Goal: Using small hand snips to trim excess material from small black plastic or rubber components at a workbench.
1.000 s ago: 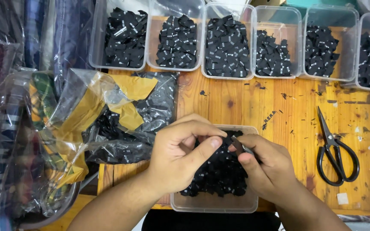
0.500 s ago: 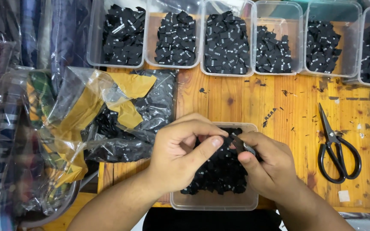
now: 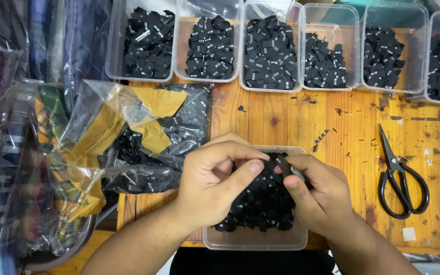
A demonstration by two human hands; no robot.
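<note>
Two bare hands work black fabric labels over a clear tub on a worn orange wooden tabletop (image 3: 281, 117).

The tabletop is scratched and flecked with black scraps. To its left lies a heap of crinkled clear plastic bags (image 3: 36, 153) holding striped fabric, yellow paper and further black labels. Along the far edge stands a row of six clear rectangular plastic tubs (image 3: 271, 48), each filled with folded black labels. At the near edge sits one more clear rectangular tub (image 3: 254, 239), heaped with black labels. Black-handled scissors (image 3: 401, 178) lie shut at the right, well apart from the hands. The left hand (image 3: 215, 186) is curled above the near tub, thumb and forefinger pinched; what they pinch cannot be told. The right hand (image 3: 322, 196) grasps a small black label (image 3: 283, 164) between thumb and forefinger, just beside the left thumb.
</note>
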